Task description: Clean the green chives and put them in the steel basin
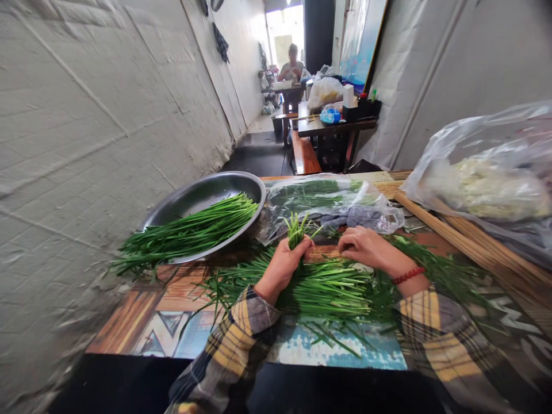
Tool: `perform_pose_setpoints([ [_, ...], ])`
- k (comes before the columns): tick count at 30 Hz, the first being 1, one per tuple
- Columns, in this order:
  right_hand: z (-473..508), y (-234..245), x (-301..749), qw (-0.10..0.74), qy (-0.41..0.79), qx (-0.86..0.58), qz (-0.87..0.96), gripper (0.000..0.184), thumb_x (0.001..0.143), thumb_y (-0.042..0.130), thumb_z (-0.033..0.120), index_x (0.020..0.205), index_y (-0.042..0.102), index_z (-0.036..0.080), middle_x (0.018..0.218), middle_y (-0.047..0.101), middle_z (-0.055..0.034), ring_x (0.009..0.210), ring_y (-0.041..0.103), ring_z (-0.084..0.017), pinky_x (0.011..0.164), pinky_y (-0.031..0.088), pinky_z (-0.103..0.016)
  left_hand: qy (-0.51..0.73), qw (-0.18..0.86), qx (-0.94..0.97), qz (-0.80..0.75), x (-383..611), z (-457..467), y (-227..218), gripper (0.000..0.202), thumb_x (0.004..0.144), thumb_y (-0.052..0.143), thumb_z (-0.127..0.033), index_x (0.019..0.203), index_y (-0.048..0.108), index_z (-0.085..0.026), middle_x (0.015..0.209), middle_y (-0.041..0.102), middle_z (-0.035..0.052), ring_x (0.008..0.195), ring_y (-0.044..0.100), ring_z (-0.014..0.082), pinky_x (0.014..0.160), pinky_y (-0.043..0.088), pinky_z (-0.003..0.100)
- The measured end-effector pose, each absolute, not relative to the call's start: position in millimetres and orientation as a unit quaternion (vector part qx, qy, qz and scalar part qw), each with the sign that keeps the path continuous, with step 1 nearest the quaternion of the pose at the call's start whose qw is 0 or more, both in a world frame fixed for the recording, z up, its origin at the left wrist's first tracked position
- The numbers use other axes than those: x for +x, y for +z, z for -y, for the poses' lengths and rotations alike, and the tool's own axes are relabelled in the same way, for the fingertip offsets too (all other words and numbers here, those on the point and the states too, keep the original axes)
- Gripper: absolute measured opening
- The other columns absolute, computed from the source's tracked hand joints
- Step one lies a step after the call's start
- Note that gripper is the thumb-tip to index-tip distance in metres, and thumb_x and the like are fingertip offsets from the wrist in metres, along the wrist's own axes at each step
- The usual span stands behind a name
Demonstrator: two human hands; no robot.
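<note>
My left hand is wrapped round an upright bunch of garlic chives, with the pale cut ends sticking up above the fist. To its right my right hand hovers, fingers curled in a pinch; what they hold, if anything, is hidden. A red bead bracelet circles that wrist. Under both hands lies a loose pile of garlic chives, stems pointing right. At the left, a wide metal bowl carries more chives, their leaf ends hanging over its rim.
Behind my hands lies a clear plastic bag with greens in it. Long wooden sticks and a bag of pale food are at the right. A wall stands close on the left. Farther back, a person sits near another table.
</note>
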State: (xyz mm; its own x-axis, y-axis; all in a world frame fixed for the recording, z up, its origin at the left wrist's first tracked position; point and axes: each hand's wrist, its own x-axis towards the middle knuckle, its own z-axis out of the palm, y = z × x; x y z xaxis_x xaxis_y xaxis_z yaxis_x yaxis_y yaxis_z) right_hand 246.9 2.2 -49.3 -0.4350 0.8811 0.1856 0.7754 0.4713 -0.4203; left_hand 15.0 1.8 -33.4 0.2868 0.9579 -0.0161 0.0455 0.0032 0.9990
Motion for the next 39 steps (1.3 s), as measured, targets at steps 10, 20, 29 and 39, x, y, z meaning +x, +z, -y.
perform_pose_setpoints([
  [10, -1.2, -44.0, 245.6, 0.215, 0.165, -0.484, 0.832, 0.016, 0.085, 0.053, 0.018, 0.084, 0.069, 0.022, 0.085, 0.067, -0.0037, 0.081, 0.060, -0.018, 0.074, 0.043, -0.029, 0.408, 0.549, 0.586, -0.434, 12.5, -1.3, -34.8, 0.033, 0.079, 0.062, -0.046, 0.079, 0.067, -0.014, 0.058, 0.045, -0.0043, 0.058, 0.040, 0.0092, 0.060, 0.033, 0.022],
  [20, 1.8, -36.8, 234.3, 0.280, 0.197, -0.514, 0.787, 0.015, 0.087, 0.051, 0.022, 0.084, 0.065, 0.020, 0.082, 0.066, -0.0032, 0.076, 0.060, -0.017, 0.069, 0.044, -0.028, 0.414, 0.591, 0.547, -0.425, 13.1, -1.9, -37.1, 0.032, 0.077, 0.066, -0.045, 0.081, 0.069, -0.013, 0.066, 0.056, -0.0010, 0.062, 0.047, 0.0103, 0.064, 0.038, 0.023],
  [29, 12.8, -27.1, 201.2, 0.452, 0.165, -0.454, 0.750, 0.018, 0.091, 0.048, 0.028, 0.082, 0.061, 0.020, 0.080, 0.064, -0.0033, 0.078, 0.060, -0.017, 0.075, 0.047, -0.031, 0.381, 0.611, 0.575, -0.388, 12.8, 1.2, -32.6, 0.032, 0.078, 0.066, -0.043, 0.082, 0.068, -0.012, 0.074, 0.065, 0.0036, 0.072, 0.055, 0.0138, 0.071, 0.042, 0.025],
  [39, 3.8, -37.8, 215.8, 0.539, 0.297, -0.503, 0.607, 0.026, 0.092, 0.047, 0.043, 0.084, 0.057, 0.020, 0.072, 0.058, 0.0001, 0.068, 0.055, -0.015, 0.064, 0.045, -0.027, 0.352, 0.572, 0.606, -0.425, 12.0, 2.7, -35.0, 0.037, 0.080, 0.060, -0.049, 0.073, 0.057, -0.013, 0.055, 0.036, -0.0064, 0.053, 0.030, 0.0074, 0.052, 0.022, 0.023],
])
